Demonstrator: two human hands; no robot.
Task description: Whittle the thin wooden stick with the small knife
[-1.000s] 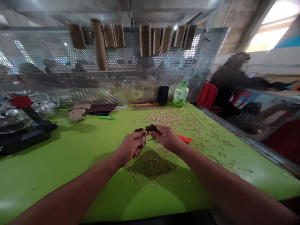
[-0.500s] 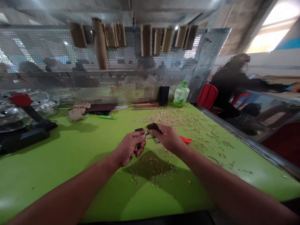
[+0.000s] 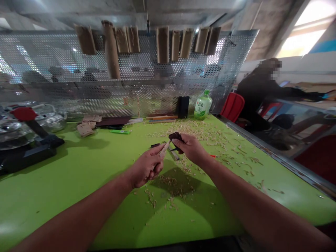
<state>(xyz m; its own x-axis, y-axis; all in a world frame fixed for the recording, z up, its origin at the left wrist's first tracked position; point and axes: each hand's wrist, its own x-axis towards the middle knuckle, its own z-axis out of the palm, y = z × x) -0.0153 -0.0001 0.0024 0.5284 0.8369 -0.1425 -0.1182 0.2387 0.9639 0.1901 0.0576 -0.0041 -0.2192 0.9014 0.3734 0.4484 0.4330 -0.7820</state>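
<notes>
My left hand (image 3: 147,167) is closed around a small pale carved piece of wood (image 3: 164,149), whose narrow end points up and right. In my right hand (image 3: 191,147) is a dark brown folded piece that looks like sandpaper (image 3: 175,137), pinched under the thumb. Its edge meets or nearly meets the wood's tip; I cannot tell which. Beneath the hands lies a grey slim tool (image 3: 174,154), partly covered. A small dark object (image 3: 155,145) shows behind my left hand. Something orange-red (image 3: 212,156) peeks out from behind my right wrist.
Wood shavings (image 3: 170,182) cover parts of the green table (image 3: 65,196). Toward the back stand a green-tea bottle (image 3: 203,105) and a black box (image 3: 183,107), near a green cutter (image 3: 120,132) and a dark sheet (image 3: 114,121). A power tool (image 3: 34,140) sits left. A person (image 3: 258,91) sits right.
My right hand has turned and shifted slightly right, bringing more of the brown folded piece into view. More of the wood and the grey tool now shows. My left hand is almost still.
</notes>
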